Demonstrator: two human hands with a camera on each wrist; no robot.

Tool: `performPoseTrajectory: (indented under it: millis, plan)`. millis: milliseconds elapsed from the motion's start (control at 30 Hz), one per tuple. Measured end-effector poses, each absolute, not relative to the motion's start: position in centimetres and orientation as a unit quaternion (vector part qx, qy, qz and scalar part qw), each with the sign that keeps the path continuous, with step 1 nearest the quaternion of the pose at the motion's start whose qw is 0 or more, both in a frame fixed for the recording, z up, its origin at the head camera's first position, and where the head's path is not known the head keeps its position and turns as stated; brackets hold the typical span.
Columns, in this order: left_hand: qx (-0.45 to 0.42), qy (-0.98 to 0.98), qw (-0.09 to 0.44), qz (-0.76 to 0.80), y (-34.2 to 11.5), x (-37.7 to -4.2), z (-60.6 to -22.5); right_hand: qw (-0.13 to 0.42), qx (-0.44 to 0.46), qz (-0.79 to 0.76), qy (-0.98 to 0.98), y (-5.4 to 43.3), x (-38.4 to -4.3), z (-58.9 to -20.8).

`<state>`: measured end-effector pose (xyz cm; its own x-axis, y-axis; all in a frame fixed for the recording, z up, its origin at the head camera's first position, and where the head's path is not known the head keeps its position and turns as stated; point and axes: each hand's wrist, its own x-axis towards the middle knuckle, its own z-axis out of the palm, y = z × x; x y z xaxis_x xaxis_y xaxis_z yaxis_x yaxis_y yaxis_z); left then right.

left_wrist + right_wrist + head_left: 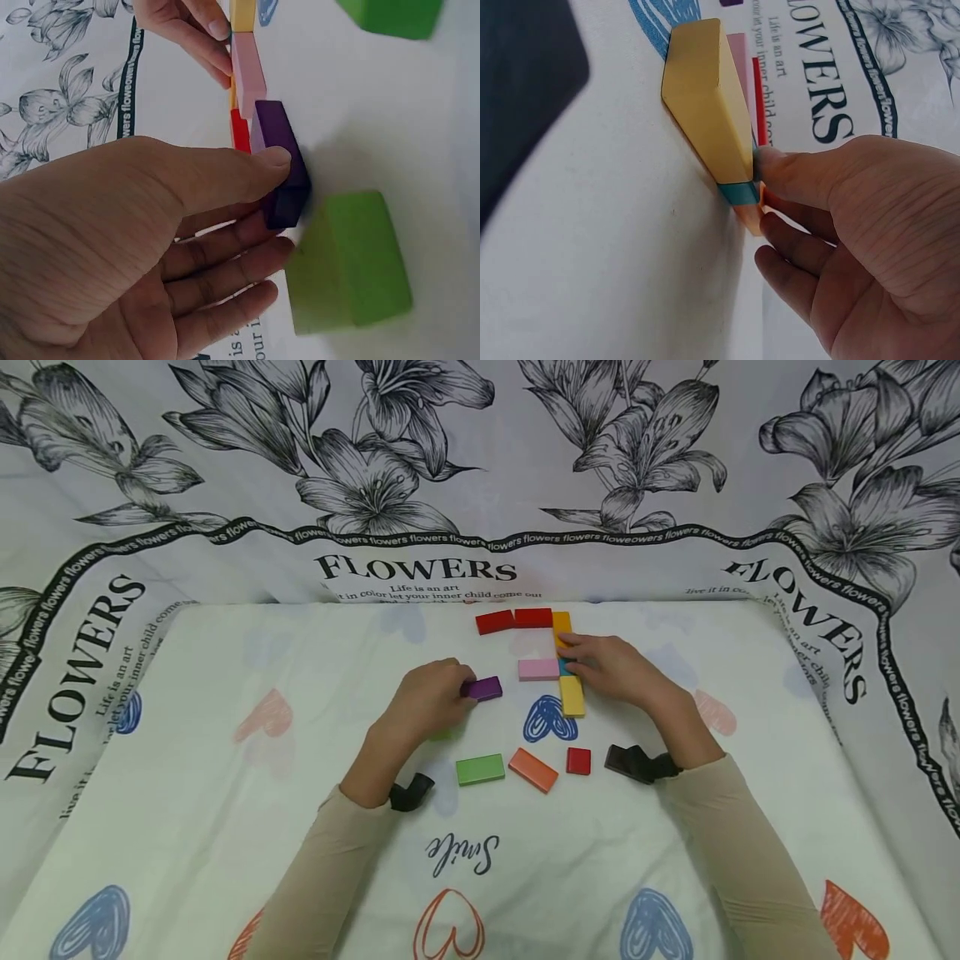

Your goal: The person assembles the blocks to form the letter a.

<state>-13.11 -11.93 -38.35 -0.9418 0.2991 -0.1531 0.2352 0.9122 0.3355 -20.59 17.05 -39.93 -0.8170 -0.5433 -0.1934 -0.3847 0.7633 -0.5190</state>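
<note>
The purple block, pinched between the left hand's thumb and fingers, lies between eight and nine o'clock from the pink block. The right hand, fingers loosely extended, touches the teal block.

On the white cloth printed with hearts and line-drawn flowers, black capitals "FLOWERS" stand along its flat top's far, left and right edges. Beneath the far one, smaller type reads "Life is an art" and "let your inner child come out". The wavy black printed band repeats "flowers"; cursive "Smile" lies well inside the far edge.
</note>
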Motion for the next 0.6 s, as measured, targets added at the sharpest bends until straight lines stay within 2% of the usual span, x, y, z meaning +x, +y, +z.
performPoseTrajectory:
  millis: [433,600]
  plan:
    - [0.105,0.973,0.131,0.159,-9.2,-14.6,-38.1,0.17,-0.252,-0.244,0.921,17.5,-20.6,-40.5]
    - [0.102,0.975,0.114,0.162,-8.7,-14.8,-37.9,0.16,-0.258,-0.238,0.923,17.5,-20.9,-40.3]
